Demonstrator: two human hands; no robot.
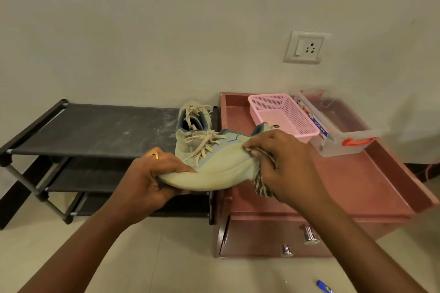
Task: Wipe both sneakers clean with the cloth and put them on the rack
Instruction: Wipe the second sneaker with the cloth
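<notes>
Head view: second sneaker (194, 116) sits atop the rack (95, 131), at its right end. We hold the first sneaker (219, 166) in the air just near it. Left grip (152, 173) curls round its toe; right grip (283, 164) clutches the cloth (262, 185) against its heel.

A pale sneaker (221, 166) tips sideways, striped cloth (260, 185) at its heel; the other sneaker (191, 114) stands atop the black rack (95, 128).

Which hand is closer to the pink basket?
The right hand. It holds the cloth against the sneaker, just in front of the pink basket. The left hand grips the sneaker's toe end, farther off, by the rack.
</notes>
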